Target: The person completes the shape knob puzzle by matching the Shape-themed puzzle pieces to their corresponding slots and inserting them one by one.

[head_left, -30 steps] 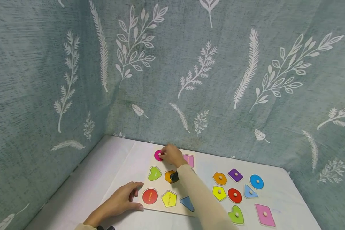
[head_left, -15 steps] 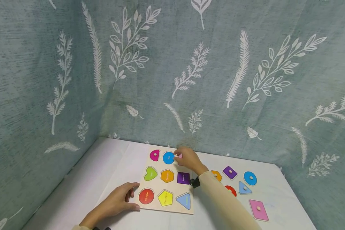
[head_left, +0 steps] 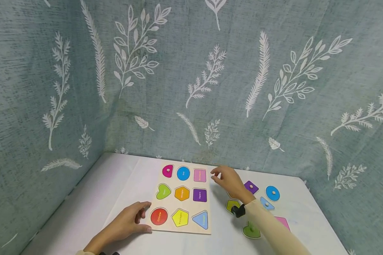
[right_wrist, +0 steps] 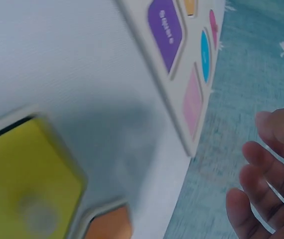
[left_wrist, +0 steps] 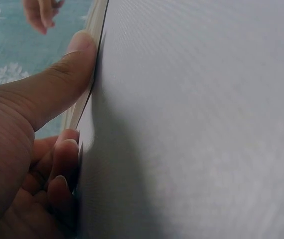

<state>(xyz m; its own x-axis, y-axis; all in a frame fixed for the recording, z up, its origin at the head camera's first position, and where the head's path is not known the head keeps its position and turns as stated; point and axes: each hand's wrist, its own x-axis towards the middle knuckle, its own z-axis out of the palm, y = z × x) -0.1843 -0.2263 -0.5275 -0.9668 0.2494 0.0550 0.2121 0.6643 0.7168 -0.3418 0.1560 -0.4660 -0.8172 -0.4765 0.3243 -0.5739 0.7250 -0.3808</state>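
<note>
A wooden shape puzzle board (head_left: pixel 171 203) lies on the white-covered table, with coloured printed recesses. In its far-left recess sits a magenta knobbed piece (head_left: pixel 167 170), rounded on one side. My left hand (head_left: pixel 127 222) rests at the board's left edge, thumb and fingertips against the side, as the left wrist view also shows. Past the board's far right corner hovers my right hand (head_left: pixel 229 180), fingers loosely bent and holding nothing. Below it lie a yellow pentagon piece (head_left: pixel 231 205) and, in the right wrist view, an orange piece (right_wrist: pixel 111 226).
Right of the board lie more knobbed pieces: a purple one (head_left: pixel 251 187), a blue circle (head_left: pixel 272 193), a blue triangle (head_left: pixel 266 204), a green heart (head_left: pixel 251 231) and a pink one (head_left: pixel 282 222). My right forearm covers some of this group. A patterned curtain (head_left: pixel 178 88) rises behind the table.
My right hand has let go of the magenta piece in the far-left recess and moved right, off the board towards the loose pieces. The left hand stays at the board's edge.
</note>
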